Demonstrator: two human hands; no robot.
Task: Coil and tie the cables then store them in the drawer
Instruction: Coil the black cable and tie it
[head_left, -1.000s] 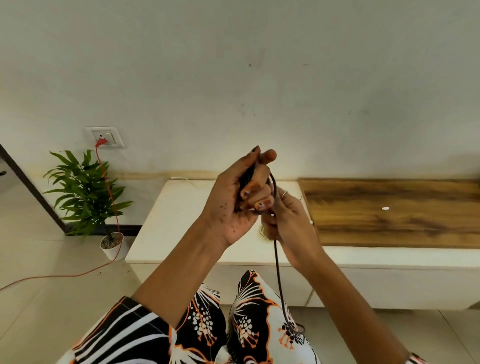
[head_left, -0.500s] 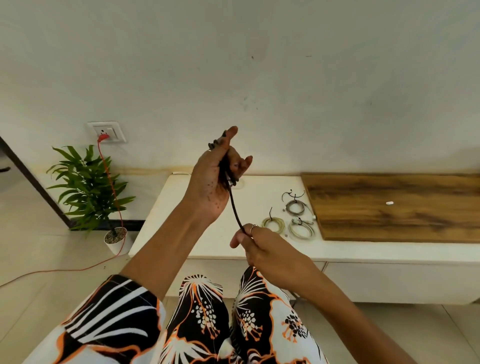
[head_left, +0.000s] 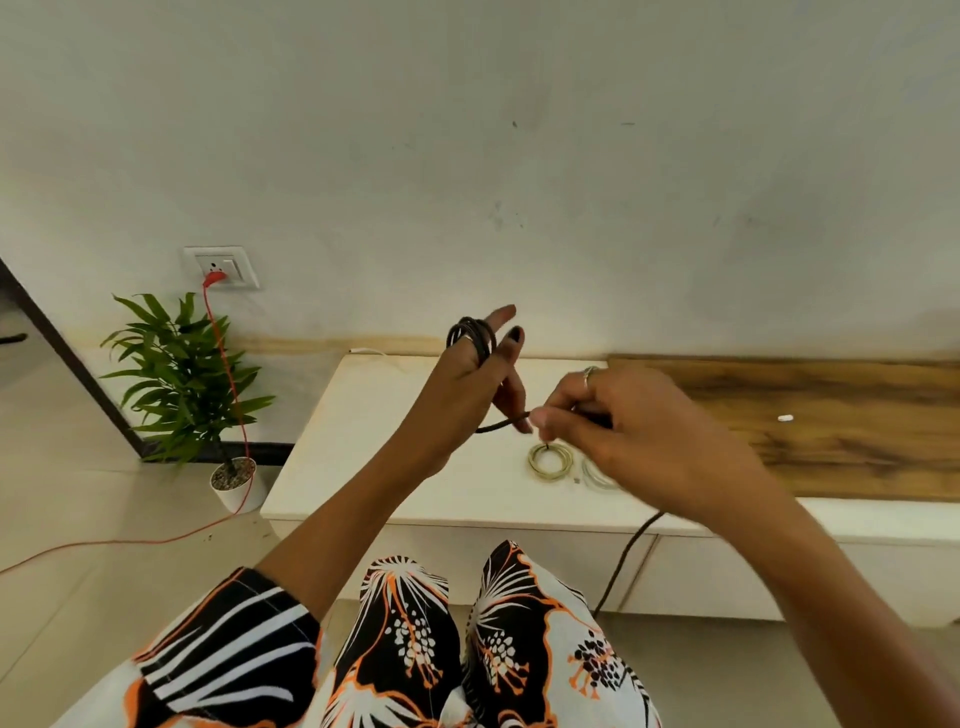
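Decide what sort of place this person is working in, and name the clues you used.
Probably a room in a home. A low white cabinet with a wooden top panel stands against a plain wall, beside a potted plant and a wall socket with a red cord plugged in.

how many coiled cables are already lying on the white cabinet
2 in view: a greenish coil in the open, and a pale coil beside it, partly hidden by the right hand, which may hide more.

Thin black cable (head_left: 474, 336) loops around the raised fingers of the left hand (head_left: 467, 387); the right hand (head_left: 631, 431) pinches its strand. Pale coiled cables (head_left: 550, 461) lie on the low white cabinet (head_left: 363, 467).
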